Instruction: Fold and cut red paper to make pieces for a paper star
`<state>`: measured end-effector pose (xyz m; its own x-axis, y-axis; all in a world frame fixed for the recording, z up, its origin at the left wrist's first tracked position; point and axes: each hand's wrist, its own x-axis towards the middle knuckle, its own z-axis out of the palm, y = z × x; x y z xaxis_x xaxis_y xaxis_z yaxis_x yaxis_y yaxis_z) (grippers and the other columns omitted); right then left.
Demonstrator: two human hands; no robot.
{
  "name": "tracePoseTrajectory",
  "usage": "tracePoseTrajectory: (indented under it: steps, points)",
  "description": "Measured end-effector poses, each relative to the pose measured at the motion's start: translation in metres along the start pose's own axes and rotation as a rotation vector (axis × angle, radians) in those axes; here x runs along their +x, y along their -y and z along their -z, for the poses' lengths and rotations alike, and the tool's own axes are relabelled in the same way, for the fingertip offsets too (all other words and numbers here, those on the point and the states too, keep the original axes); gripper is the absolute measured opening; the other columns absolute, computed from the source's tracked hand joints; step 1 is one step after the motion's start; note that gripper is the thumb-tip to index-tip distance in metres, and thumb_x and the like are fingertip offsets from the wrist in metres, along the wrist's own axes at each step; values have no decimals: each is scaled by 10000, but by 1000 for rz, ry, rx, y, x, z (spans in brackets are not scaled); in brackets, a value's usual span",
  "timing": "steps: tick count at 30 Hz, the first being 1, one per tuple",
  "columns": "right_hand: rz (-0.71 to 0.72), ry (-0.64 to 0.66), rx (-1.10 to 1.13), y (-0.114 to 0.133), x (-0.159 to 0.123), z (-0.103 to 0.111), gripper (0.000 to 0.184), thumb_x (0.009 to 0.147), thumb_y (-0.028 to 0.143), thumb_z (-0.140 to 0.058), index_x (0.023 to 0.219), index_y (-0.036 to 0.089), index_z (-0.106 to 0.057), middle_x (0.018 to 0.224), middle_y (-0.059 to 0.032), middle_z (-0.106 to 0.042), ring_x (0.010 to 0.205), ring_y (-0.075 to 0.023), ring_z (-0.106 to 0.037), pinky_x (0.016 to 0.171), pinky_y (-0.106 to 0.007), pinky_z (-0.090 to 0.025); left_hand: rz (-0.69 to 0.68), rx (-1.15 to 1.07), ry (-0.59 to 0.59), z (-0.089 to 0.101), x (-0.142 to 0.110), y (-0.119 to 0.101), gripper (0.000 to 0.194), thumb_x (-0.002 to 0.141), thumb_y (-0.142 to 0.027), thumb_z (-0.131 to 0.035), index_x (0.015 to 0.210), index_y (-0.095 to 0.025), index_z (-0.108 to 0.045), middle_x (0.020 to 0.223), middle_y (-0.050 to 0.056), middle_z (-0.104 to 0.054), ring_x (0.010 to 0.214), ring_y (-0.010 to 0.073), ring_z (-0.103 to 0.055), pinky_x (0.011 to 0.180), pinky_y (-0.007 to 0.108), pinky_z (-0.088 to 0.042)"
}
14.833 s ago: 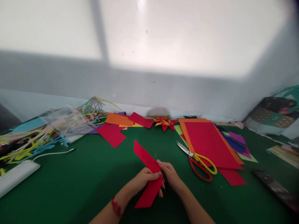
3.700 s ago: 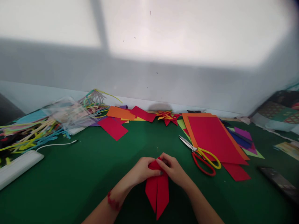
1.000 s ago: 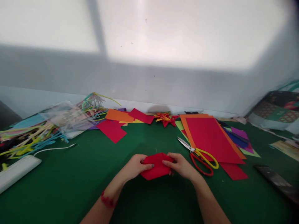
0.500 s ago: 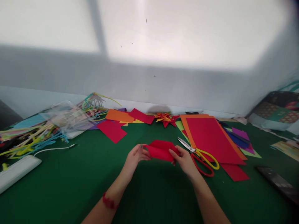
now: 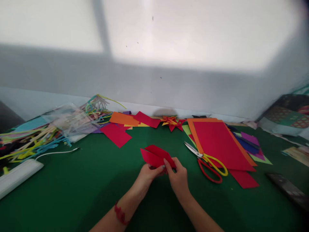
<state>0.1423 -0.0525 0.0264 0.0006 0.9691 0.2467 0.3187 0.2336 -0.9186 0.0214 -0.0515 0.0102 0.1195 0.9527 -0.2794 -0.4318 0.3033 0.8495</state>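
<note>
A folded red paper piece (image 5: 154,155) is held just above the green table (image 5: 72,187), its two pointed ends aimed up and to the left. My left hand (image 5: 149,173) pinches its lower edge from the left. My right hand (image 5: 178,178) pinches the same piece from the right, fingers closed on it. A red band sits on my left wrist. Scissors (image 5: 208,161) with one yellow and one red handle lie a short way to the right of my right hand.
Red and orange sheets (image 5: 218,143) are stacked at the right, with purple and blue sheets under them. A folded paper star (image 5: 172,122) lies near the wall. Coloured strips and a clear bag (image 5: 67,120) fill the left. A white bar (image 5: 16,175) lies front left.
The red piece, held wide between my parted hands half a second ago, is now turned with its points to the upper left. My hands have come close together at its lower edge.
</note>
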Motion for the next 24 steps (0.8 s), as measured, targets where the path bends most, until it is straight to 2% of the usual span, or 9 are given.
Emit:
tracePoseTrajectory:
  steps: [4, 8, 13, 17, 20, 22, 24]
  points:
    - [30, -36, -27, -1, 0, 0, 155, 804, 315, -474, 753, 180, -529, 642, 17, -566, 564, -109, -515, 527, -188, -388, 4, 57, -51, 2, 2, 0, 310, 535, -295, -745, 749, -96, -642, 664, 60, -662, 555, 142, -596, 612, 275, -478]
    - [19, -40, -37, -1, 2, 1, 161, 802, 315, -478, 725, 179, -519, 572, 34, -528, 507, -97, -484, 493, -180, -367, 24, 70, -94, -1, -1, -7, 300, 591, -348, -702, 733, -92, -637, 635, 72, -664, 561, 151, -610, 602, 270, -483]
    - [0, -31, -1, 0, 5, 5, 187, 809, 327, -473, 689, 185, -488, 517, 57, -473, 442, -79, -440, 437, -168, -338, -84, 9, -159, 5, 1, -12, 290, 632, -343, -675, 786, -102, -626, 672, 60, -666, 583, 133, -611, 622, 250, -482]
    - [-27, -30, 16, 1, 6, 8, 192, 807, 332, -479, 678, 189, -476, 508, 61, -468, 435, -78, -437, 431, -168, -335, -151, -67, -217, 13, 5, -14, 201, 674, -317, -647, 710, -124, -605, 685, 35, -657, 621, 117, -614, 656, 227, -475]
    - [-39, -9, 32, 1, 5, 9, 186, 805, 338, -482, 691, 191, -483, 512, 59, -475, 446, -84, -451, 432, -171, -338, -154, -153, -161, 12, 4, -17, 195, 702, -292, -626, 818, -136, -608, 796, 53, -663, 727, 137, -622, 700, 236, -471]
    - [-37, 21, 50, 1, 4, 8, 176, 805, 341, -482, 712, 192, -497, 526, 53, -492, 459, -89, -466, 436, -175, -345, -109, -202, -78, 9, 2, -17, 292, 713, -276, -619, 972, -147, -579, 911, 80, -652, 814, 164, -615, 728, 259, -469]
    - [-44, 38, 77, 0, 3, 6, 168, 804, 341, -484, 732, 191, -506, 544, 45, -517, 474, -96, -487, 447, -180, -358, -81, -235, -41, 3, -2, -16, 341, 716, -262, -619, 1031, -151, -551, 951, 89, -642, 840, 175, -608, 738, 271, -469]
